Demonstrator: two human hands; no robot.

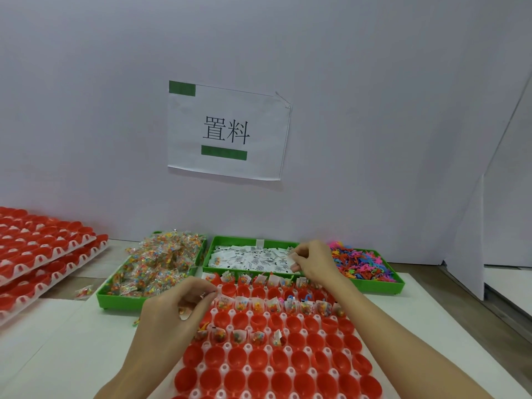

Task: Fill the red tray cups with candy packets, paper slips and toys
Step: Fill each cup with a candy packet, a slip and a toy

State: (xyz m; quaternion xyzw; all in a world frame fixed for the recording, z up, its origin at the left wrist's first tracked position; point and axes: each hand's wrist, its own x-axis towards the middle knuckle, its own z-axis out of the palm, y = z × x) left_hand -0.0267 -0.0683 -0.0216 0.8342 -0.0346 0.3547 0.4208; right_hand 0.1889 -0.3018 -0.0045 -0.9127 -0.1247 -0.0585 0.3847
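Red tray cups [276, 367], far rows partly filled.

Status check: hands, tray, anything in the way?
Left hand holds candy packets over red tray. Right hand pinches paper slips at middle bin. Near rows empty. Nothing in the way.

Bright, even, diffuse light fills the scene, with no glare. Soft, faint shadows lie under the forearms toward 6 o'clock. Wide-angle distortion bends straight edges at 3 and 9 o'clock. Focus is fairly sharp throughout; fine detail looks slightly smeared.
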